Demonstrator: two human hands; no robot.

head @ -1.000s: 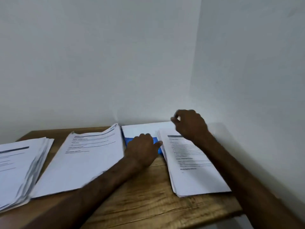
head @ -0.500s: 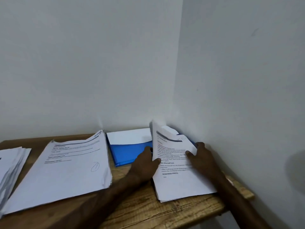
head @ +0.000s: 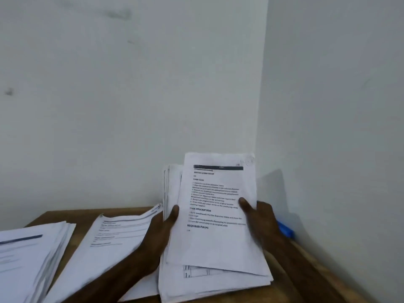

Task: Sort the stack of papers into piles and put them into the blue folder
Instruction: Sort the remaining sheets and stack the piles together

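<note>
Evidently the left hand (head: 161, 228) and right hand (head: 262, 219) both grip one pile (head: 214, 243), tilted up for filing; next, the blue folder (head: 285, 230) behind needs opening.

White papers (head: 215, 243) with black print, a blue folder (head: 284, 230), brown wooden table (head: 306, 270).

Dim, flat indoor light; soft, slightly smeared picture.
A dark shadow falls on the right wall (head: 328, 106) just right of the held papers (head: 218, 241), so light comes from the left of the frame. The pile at lower left (head: 28, 259) is blurred, the centre print is partly readable, and the walls look grey-green and grainy.
</note>
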